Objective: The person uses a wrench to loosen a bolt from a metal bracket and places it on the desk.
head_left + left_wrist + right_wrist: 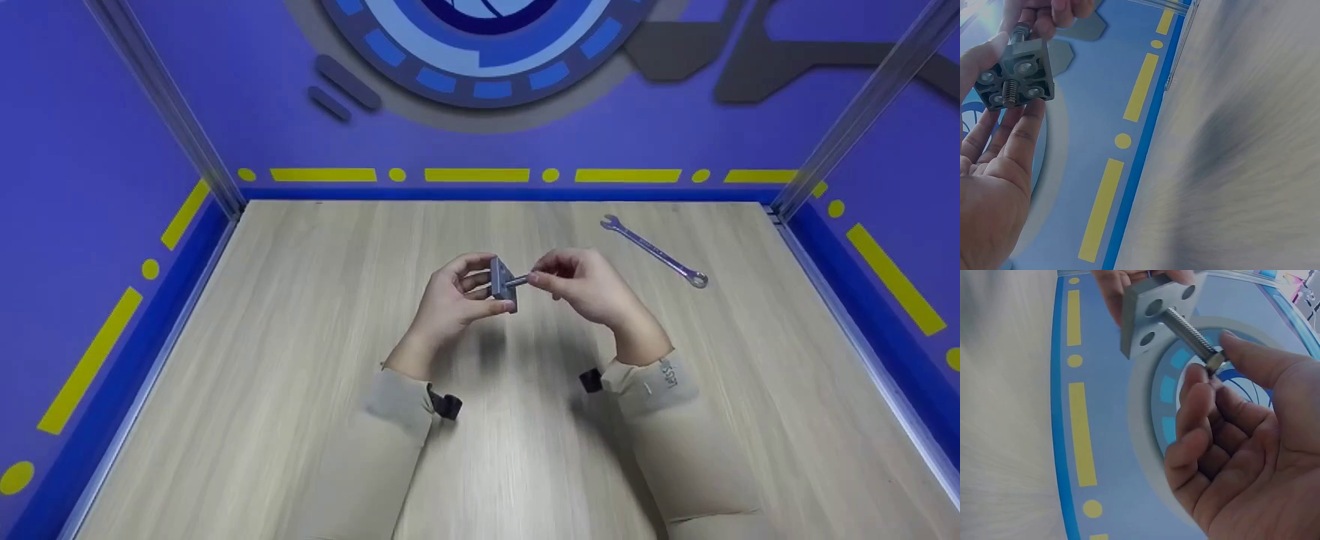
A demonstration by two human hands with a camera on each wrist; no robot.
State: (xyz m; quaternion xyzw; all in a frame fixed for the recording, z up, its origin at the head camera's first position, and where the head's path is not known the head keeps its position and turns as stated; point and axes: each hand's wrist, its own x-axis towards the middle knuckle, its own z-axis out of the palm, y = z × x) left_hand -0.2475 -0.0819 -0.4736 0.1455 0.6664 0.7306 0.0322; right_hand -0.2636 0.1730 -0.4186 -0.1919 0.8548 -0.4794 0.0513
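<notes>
My left hand point(442, 300) holds a square grey metal plate point(500, 283) by its edges, thumb on one side and fingers on the other. Several holes show in the plate's flat face in the right wrist view. A threaded bolt point(1189, 333) passes through the plate, and its tip sticks out of the ribbed back point(1015, 73) in the left wrist view. With thumb and fingers, my right hand point(589, 283) pinches the hex head point(1216, 361) of that bolt. Both hands are raised above the table.
A combination wrench point(654, 251) lies on the wooden table point(247, 360), to the right of and beyond my right hand. Blue-purple panels point(480, 150) with yellow marks wall the table at the back and both sides. Metal posts point(855, 112) stand at the back corners.
</notes>
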